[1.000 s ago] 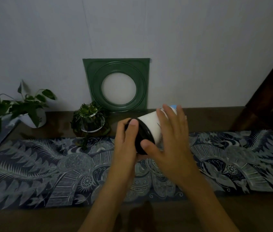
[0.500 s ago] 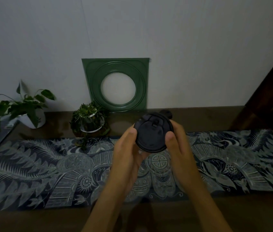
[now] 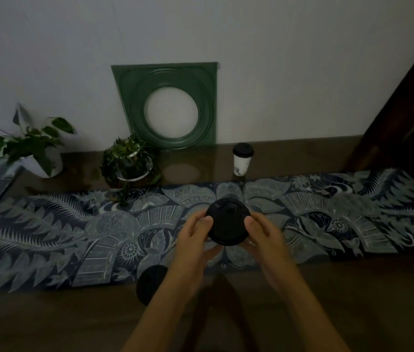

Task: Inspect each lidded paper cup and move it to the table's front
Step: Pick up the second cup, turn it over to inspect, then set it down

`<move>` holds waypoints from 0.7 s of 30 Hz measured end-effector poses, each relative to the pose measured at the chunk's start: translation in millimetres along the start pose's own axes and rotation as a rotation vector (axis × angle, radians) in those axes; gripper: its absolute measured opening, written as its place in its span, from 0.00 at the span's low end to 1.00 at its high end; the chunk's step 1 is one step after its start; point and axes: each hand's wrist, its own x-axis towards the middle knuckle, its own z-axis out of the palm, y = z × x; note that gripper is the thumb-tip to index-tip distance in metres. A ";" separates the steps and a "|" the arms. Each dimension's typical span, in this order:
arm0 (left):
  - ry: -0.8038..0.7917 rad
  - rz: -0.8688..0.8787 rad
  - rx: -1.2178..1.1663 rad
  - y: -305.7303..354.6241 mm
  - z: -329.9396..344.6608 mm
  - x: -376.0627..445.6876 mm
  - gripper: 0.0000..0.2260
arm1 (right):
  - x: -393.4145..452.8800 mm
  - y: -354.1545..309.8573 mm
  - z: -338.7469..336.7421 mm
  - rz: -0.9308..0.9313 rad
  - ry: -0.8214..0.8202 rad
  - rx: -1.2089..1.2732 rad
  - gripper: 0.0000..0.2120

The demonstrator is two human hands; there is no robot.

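Observation:
I hold a paper cup with a black lid [image 3: 228,221] upright over the patterned runner, seen from above so mostly the lid shows. My left hand [image 3: 192,237] grips its left side and my right hand [image 3: 264,237] grips its right side, thumbs on the lid's rim. A second white cup with a black lid [image 3: 242,160] stands at the back near the wall. A third black lid [image 3: 150,283] shows at the table's front, partly hidden by my left forearm.
A green square frame [image 3: 167,105] leans on the wall. Two potted plants [image 3: 129,158] [image 3: 28,148] stand at the back left. The blue patterned runner [image 3: 48,232] covers the middle of the dark wooden table [image 3: 353,301]. A dark wooden post [image 3: 403,97] rises at right.
The cup went from lying sideways to upright with its lid facing me, and both hands lowered it toward the front. The view tilted down, revealing the back cup and the front lid.

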 end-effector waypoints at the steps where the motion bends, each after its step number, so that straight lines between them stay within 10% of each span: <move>1: 0.022 -0.031 -0.003 -7.8 -1.3 -0.5 0.09 | -2.9 6.7 -2.6 0.027 0.006 0.000 0.19; 21: 0.195 -0.327 0.049 -142.2 -36.3 8.1 0.06 | -14.5 137.5 -24.8 0.414 0.084 0.044 0.10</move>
